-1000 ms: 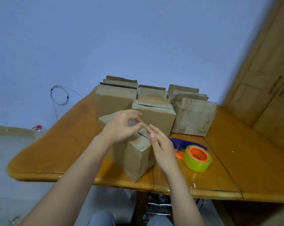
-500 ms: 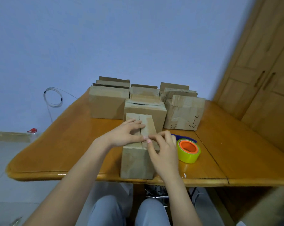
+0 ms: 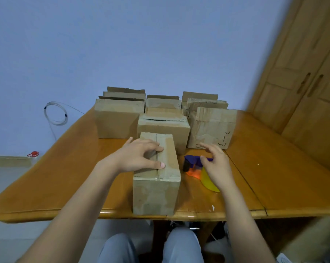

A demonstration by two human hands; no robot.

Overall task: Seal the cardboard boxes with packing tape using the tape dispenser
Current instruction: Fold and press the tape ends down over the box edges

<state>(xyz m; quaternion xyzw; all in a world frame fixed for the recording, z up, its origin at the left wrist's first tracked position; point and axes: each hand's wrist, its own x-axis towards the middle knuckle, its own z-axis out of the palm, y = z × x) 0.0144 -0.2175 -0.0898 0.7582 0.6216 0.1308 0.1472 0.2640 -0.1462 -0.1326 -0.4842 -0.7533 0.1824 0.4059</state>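
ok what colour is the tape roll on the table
Yellow tape roll, head view, partly behind the right hand.

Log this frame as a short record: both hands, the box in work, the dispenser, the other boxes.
box: at near edge of table, flaps closed, seam showing on top
left hand: rests on the box top, fingertips at the seam
right hand: fingers relaxed, over the dispenser; contact unclear
dispenser: on the table, right of the box, yellow roll
other boxes: clustered behind the box
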